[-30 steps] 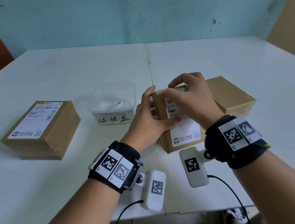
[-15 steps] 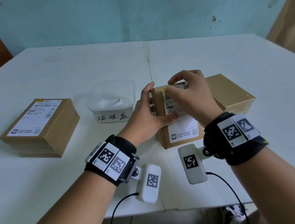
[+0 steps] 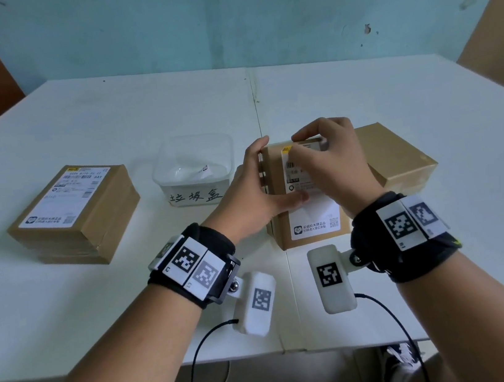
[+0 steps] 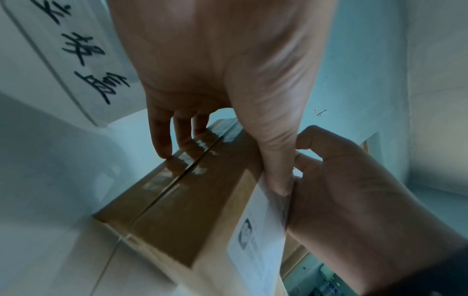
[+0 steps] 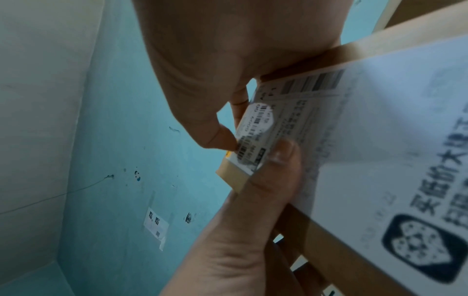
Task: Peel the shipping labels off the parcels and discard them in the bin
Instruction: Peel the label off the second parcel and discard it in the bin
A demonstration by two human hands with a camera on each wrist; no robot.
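The middle parcel (image 3: 281, 225), a brown cardboard box, stands on the white table (image 3: 130, 305) with a white shipping label (image 3: 316, 217) on its top face. My left hand (image 3: 254, 197) grips the parcel's left side, fingers down the taped side (image 4: 177, 164) and thumb (image 4: 278, 180) pressing on the label. My right hand (image 3: 333, 160) is curled over the far end, and its fingertips (image 5: 222, 138) pinch at the label's far corner (image 5: 250, 144) by a yellow mark. The bin (image 3: 196, 172) is a clear plastic tub with handwritten characters, just left of my left hand.
A second parcel (image 3: 76, 215) with its label (image 3: 64, 197) on top lies at the left. A third brown box (image 3: 401, 157) with a bare top sits right behind my right hand. Crumpled white paper (image 3: 202, 170) lies in the bin. The table's front edge is near my wrists.
Both hands stay on the middle parcel, with my right fingertips working at the same far corner of the label. The parcel has not shifted on the table.
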